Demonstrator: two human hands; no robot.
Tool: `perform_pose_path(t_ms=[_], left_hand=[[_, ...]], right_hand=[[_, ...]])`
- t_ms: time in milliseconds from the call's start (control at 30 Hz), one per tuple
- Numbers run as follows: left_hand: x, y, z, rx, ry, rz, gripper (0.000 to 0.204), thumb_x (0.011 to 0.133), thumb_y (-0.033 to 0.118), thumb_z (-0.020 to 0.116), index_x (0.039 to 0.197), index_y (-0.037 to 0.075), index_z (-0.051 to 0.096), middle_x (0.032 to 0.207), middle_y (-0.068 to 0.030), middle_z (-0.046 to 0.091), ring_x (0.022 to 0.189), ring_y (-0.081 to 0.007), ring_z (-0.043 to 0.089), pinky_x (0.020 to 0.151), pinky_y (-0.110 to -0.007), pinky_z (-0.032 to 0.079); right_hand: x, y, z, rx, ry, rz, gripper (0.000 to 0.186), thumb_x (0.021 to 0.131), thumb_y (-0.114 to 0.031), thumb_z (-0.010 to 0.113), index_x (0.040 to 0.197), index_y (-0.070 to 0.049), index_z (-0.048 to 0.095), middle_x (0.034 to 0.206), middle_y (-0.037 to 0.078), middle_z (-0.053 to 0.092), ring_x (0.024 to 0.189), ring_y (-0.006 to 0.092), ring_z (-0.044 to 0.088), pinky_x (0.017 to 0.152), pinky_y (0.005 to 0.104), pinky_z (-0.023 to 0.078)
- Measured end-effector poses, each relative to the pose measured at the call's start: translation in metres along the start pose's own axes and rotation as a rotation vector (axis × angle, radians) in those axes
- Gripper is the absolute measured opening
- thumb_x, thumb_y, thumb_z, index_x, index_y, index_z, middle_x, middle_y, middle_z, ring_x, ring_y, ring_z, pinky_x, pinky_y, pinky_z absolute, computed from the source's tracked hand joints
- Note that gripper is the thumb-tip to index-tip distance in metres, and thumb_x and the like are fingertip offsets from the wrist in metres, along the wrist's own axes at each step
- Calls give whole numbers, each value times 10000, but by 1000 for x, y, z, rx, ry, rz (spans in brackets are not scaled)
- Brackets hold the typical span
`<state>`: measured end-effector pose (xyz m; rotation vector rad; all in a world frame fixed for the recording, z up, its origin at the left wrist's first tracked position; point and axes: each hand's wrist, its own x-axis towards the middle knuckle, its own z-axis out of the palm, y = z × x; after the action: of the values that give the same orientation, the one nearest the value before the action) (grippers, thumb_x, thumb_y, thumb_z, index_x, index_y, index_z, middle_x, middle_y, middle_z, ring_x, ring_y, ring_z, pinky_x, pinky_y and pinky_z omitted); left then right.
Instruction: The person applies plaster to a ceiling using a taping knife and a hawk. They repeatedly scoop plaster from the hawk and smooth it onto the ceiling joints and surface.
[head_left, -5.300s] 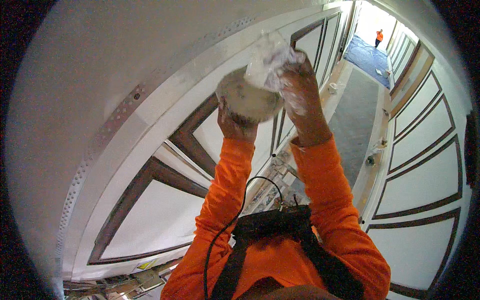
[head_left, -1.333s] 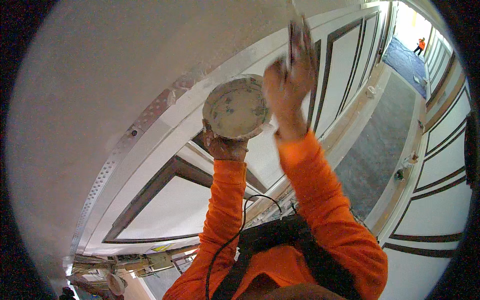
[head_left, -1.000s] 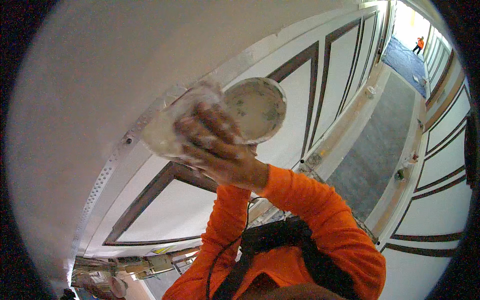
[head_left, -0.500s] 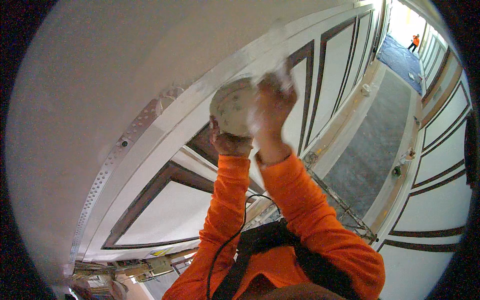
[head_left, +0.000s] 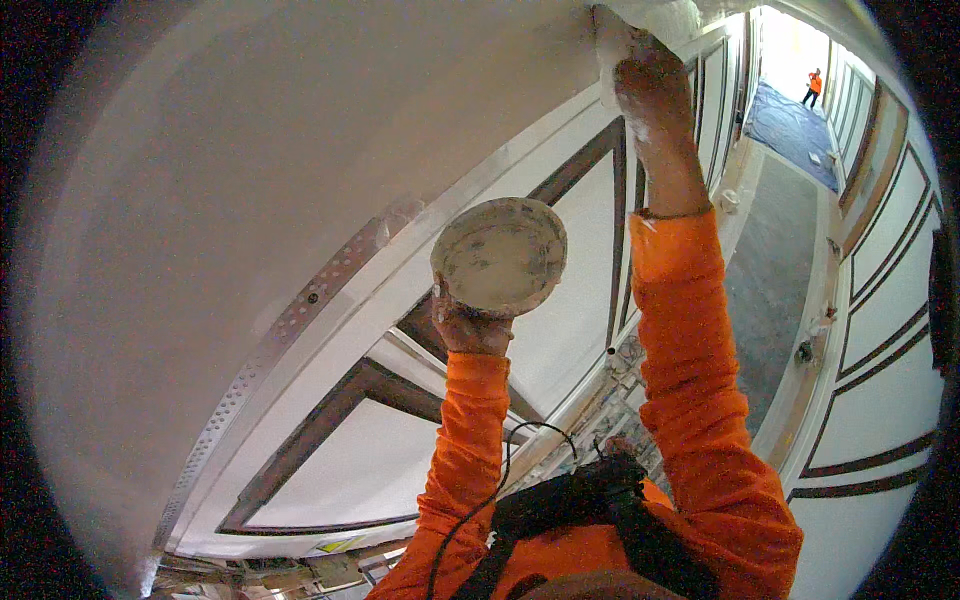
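Left hand (head_left: 472, 328) bent around the near rim and underside of a round bowl (head_left: 500, 255), gripping it, inside facing the camera, greyish-beige smears with darker patches. Bowl sits mid-scene, in front of the white wall panels with brown trim (head_left: 375, 385). Right hand (head_left: 655, 92) reaches farther out, to the right of the bowl and well apart from it, at the far stretch of the pale plaster surface (head_left: 330, 130); fingers bent, whitish residue on hand and wrist; what it holds, how far it's open and whether it touches the surface: can't tell. Perforated metal strip (head_left: 225, 405) runs along the plaster edge at left, partly coated toward its far end. Both sleeves orange. Black cable (head_left: 540, 424) loops near the chest. Far right: another person (head_left: 815, 86) in an orange top, standing by blue sheeting (head_left: 785, 125) on the floor.
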<state>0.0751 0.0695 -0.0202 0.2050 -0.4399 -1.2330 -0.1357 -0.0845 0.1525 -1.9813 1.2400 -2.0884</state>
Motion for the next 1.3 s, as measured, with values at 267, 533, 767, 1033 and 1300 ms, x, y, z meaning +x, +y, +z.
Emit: perform_pose_path(t_ms=[267, 533, 767, 1033, 1300], left_hand=[[-19, 25, -10, -36, 6, -47, 517, 906, 366, 533, 1345, 103, 455, 1351, -149, 480, 1225, -375, 476, 945, -616, 447], [-44, 35, -12, 41, 2, 17, 554, 906, 415, 516, 1366, 118, 436, 1383, -136, 455, 1243, -351, 465, 990, -568, 409], [-46, 22, -10, 31, 29, 43, 496, 913, 399, 511, 1321, 117, 494, 1345, -125, 507, 1206, -354, 502, 953, -581, 451], [-7, -23, -27, -183, 38, 51, 541, 888, 409, 540, 1348, 134, 470, 1351, -128, 496, 1218, -363, 489, 988, -590, 422], [46, -64, -18, -104, 113, -46, 536, 875, 402, 564, 1338, 146, 476, 1346, -124, 487, 1206, -361, 484, 969, -593, 434]], right_hand=[[-64, -125, 9, 19, 21, 5, 436, 718, -29, 490, 1132, -61, 623, 955, 181, 674, 770, 356, 652, 744, 400, 540], [-158, -210, -3, 233, -160, -97, 508, 715, -37, 533, 1202, -158, 614, 1011, 126, 681, 790, 333, 665, 685, 421, 552], [-124, -106, 15, 89, 95, -580, 460, 790, -184, 616, 1249, -197, 580, 1345, 112, 504, 1215, 362, 483, 961, 505, 435], [-161, -31, 60, 206, 3, -682, 458, 875, -251, 576, 1327, -188, 524, 1425, 158, 434, 1329, 379, 371, 1052, 570, 329], [-41, 13, 17, 63, 33, -6, 301, 716, -60, 552, 988, 17, 657, 805, 73, 584, 585, 142, 534, 522, 291, 454]])
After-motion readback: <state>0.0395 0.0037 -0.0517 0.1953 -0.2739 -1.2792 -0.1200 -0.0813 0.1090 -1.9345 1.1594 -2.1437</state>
